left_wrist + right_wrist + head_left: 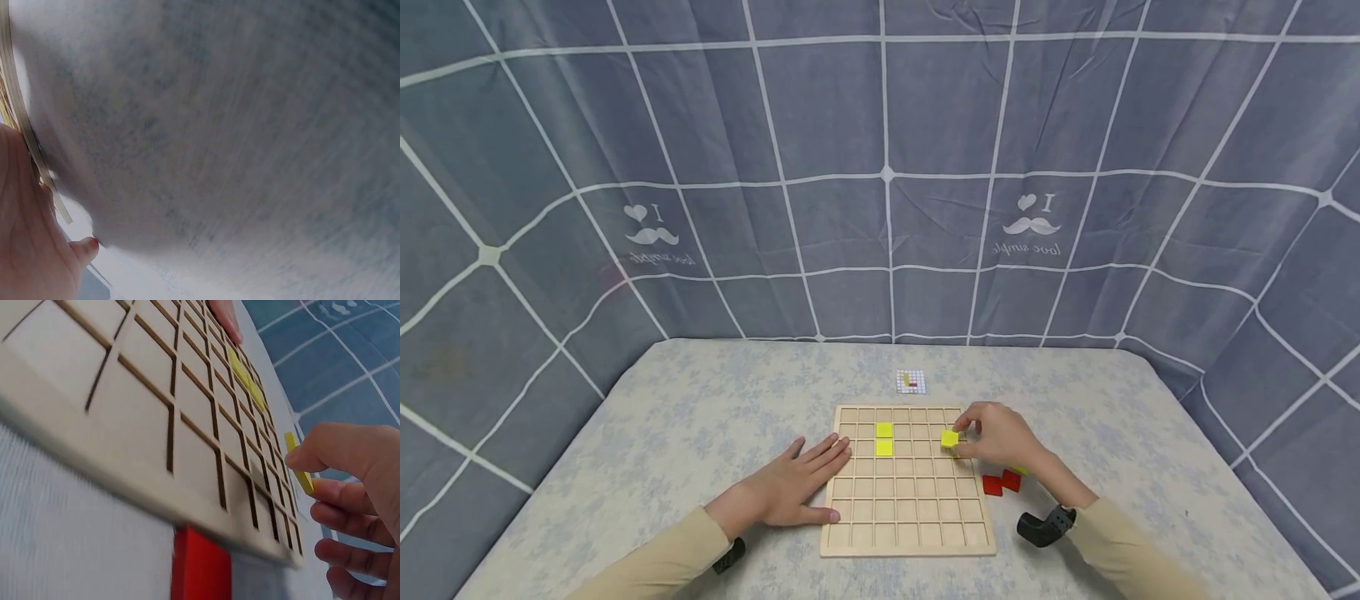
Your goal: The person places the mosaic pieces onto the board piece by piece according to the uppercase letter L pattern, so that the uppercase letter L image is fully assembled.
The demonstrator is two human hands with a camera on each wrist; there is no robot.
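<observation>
Board (904, 533) of pale wood, gridded into square compartments, lies on the table (737, 400). Near its far right corner, the right hand (996, 433) pinches a yellow tile (950, 439) between thumb and index finger, the gap between them no wider than the tile; the right wrist view shows it tilted and raised above the grid, the other fingers loosely bent. The left hand (793, 487) is spread, its fingers straight, resting on the board's left edge and gripping nothing. Two yellow tiles (884, 447) fill adjoining compartments, one behind the other, toward the far left. Just beside the right edge lie two red tiles (992, 485), with another yellow piece (1020, 470) mostly hidden under the right wrist. Beyond the board lies a small printed card (911, 382).
</observation>
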